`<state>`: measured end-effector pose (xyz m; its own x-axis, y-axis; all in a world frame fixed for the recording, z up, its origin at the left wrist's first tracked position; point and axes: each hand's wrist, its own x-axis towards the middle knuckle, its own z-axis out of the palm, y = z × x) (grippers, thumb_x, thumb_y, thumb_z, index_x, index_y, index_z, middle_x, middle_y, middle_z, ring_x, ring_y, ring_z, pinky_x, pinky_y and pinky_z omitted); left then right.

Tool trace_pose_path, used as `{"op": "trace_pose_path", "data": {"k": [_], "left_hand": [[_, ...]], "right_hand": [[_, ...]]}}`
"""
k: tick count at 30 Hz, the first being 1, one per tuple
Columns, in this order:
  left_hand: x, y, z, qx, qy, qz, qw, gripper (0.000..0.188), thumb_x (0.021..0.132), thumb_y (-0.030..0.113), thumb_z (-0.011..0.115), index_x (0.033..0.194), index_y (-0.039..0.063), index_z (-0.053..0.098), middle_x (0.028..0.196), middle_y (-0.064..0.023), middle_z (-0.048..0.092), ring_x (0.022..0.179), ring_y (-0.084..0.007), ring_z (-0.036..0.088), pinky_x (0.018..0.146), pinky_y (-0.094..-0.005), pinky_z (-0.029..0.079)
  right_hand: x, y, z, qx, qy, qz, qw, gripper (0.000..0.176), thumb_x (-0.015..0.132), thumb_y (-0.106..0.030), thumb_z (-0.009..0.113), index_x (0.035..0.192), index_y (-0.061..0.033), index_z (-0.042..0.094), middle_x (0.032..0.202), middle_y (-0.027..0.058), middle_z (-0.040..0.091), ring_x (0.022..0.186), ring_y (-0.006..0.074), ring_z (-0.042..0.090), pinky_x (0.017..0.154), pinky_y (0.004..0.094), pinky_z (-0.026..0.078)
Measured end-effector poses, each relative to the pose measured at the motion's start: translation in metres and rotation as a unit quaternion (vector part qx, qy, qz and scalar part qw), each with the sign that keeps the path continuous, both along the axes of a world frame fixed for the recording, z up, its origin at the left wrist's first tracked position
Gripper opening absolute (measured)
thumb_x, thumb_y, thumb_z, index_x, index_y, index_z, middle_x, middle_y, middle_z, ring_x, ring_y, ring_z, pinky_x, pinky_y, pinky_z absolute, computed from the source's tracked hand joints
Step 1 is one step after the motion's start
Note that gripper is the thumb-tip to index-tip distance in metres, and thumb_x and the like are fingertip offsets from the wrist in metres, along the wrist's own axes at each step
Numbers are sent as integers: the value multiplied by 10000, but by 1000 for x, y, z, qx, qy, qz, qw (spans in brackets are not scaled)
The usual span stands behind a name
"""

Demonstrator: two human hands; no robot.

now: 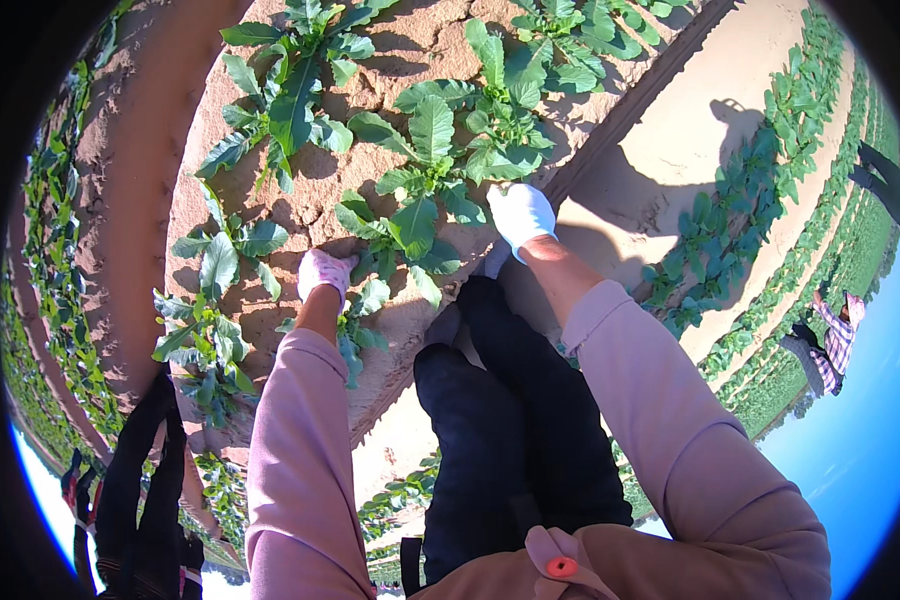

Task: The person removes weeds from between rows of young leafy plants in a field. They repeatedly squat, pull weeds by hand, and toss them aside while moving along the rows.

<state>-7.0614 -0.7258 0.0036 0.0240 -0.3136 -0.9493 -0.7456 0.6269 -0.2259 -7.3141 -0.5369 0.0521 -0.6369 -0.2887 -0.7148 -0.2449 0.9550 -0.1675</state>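
My left hand (324, 274), in a white glove with a pink pattern, is low over the soil beside a leafy green plant (412, 225). Its fingertips point towards the lower leaves, and what lies under them is hidden. In a plain white glove, my right hand (523, 215) has its fingers curled. It is just below another leafy plant (499, 120), by the edge of the raised bed (615, 112). Whether either hand grips anything cannot be made out.
Dry, cracked soil (375, 161) carries two rows of plants, including one at left (214, 330). My shoes (444, 324) are at the bed's edge beside a sandy furrow (671, 150). A person in a plaid shirt (838, 341) is at far right; another person's dark-clad legs (146, 465) stand at left.
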Motion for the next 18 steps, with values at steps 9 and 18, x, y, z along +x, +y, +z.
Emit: {"op": "trace_pose_path", "data": {"k": [9,18], "left_hand": [[11,4,-12,-83,102,155,979,504,760,466,721,1061,70,647,1058,-158,673,954,-295,672,837,-390,531],[-6,1,16,-113,78,275,952,584,705,472,797,1002,-14,672,1025,-198,684,947,-326,671,824,-400,529]], "right_hand": [[-61,-1,58,-339,8,-327,882,150,917,-119,555,1005,-32,638,822,32,614,668,95,572,592,242,457],[-79,-74,-5,-72,-193,-351,913,342,908,-277,573,1060,25,624,1032,121,634,800,242,676,589,327,554]]}}
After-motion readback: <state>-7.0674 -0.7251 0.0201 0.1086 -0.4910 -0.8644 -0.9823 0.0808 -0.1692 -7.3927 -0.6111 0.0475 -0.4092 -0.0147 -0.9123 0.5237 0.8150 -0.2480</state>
